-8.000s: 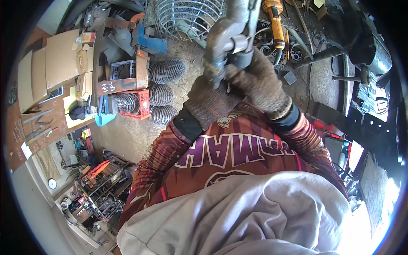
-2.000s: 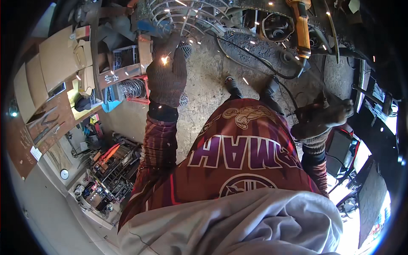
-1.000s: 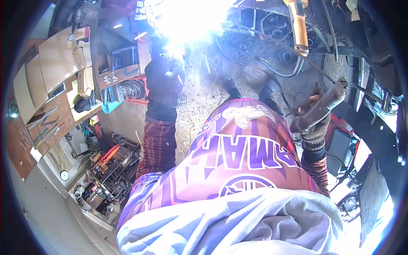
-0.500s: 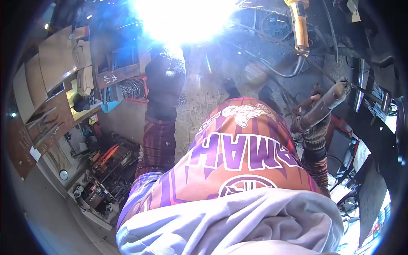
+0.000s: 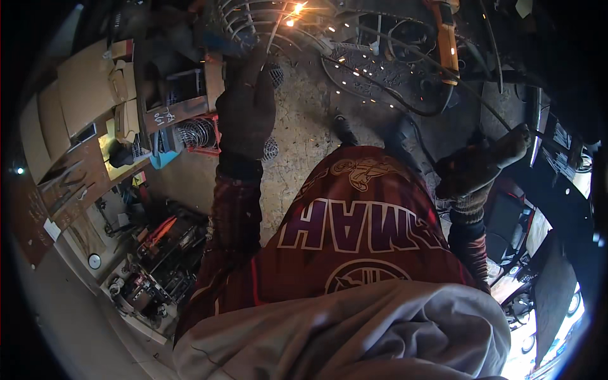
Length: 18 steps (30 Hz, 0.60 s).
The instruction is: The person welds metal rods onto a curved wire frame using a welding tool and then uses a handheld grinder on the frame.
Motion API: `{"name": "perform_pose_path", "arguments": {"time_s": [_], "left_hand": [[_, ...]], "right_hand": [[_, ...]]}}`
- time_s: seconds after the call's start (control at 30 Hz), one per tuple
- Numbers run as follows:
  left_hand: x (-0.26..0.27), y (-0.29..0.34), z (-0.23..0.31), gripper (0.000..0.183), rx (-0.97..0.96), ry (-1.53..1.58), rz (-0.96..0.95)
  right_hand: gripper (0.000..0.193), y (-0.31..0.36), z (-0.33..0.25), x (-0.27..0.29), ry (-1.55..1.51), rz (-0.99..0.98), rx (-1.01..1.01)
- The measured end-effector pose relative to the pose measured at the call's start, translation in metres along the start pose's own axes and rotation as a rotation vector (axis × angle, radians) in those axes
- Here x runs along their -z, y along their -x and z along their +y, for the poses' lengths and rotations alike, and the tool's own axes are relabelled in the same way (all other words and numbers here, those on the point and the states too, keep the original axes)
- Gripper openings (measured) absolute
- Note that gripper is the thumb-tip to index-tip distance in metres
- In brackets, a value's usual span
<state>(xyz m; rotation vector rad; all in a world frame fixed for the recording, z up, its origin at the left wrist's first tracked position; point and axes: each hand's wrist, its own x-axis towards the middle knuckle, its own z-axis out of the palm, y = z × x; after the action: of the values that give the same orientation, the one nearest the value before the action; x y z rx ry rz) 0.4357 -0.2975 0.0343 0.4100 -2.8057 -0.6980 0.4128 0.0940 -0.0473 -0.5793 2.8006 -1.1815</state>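
Observation:
My left hand (image 5: pixel 247 114), in a dark work glove, is raised toward a round wire fan guard (image 5: pixel 253 22) and is closed around a thin welding rod (image 5: pixel 275 28). Orange sparks (image 5: pixel 296 9) glow at the rod's tip against the guard's wires. My right hand (image 5: pixel 475 168), also gloved, hangs curled at my right side with one finger stretched toward a dark metal edge (image 5: pixel 538 136). Whether it holds anything is hidden.
An orange power tool (image 5: pixel 446 38) and black cables (image 5: pixel 392 95) lie on the concrete floor ahead. Cardboard boxes (image 5: pixel 82 95) and coiled springs in a red crate (image 5: pixel 196 133) stand to the left. Tools and clutter (image 5: pixel 152 266) fill the lower left, and dark machine parts (image 5: pixel 563 152) crowd the right.
The blinding white arc at the wire guard has died down to a few orange sparks. Both hands have stayed almost where they were.

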Motion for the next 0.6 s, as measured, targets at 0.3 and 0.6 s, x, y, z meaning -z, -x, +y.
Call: {"name": "perform_pose_path", "arguments": {"time_s": [0.3,0.6], "left_hand": [[-0.003,0.0,-0.003,0.036,-0.05,-0.008,0.033],[-0.002,0.001,-0.006,0.036,-0.06,-0.033,0.027]], "right_hand": [[0.032,0.001,-0.007,0.0,-0.205,-0.034,-0.118],[0.034,0.01,0.002,-0.004,-0.352,-0.097,-0.225]]}}
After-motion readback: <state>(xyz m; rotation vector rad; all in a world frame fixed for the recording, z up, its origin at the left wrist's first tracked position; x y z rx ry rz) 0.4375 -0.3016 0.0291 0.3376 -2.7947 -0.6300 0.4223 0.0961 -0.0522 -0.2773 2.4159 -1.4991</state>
